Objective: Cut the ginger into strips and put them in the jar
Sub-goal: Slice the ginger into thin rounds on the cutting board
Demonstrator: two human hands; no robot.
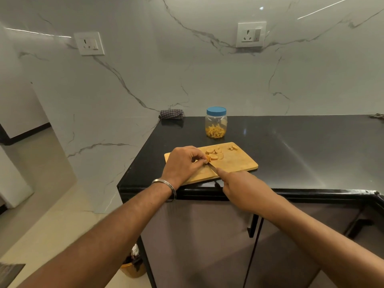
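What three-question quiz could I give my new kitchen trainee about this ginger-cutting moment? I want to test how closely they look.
1. True or false: the jar has its lid off.
2. Which hand grips the knife?
3. Where do the ginger slices lie: A) cutting board, B) countertop, C) jar?

Key: 1. False, the blue lid is on. 2. The right hand; the left hand pinches a ginger piece. 3. A.

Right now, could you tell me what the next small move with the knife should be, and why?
Probably press the knife down through the ginger piece that the left hand pinches on the cutting board: the blade sits beside it, and the other slices lie uncut.
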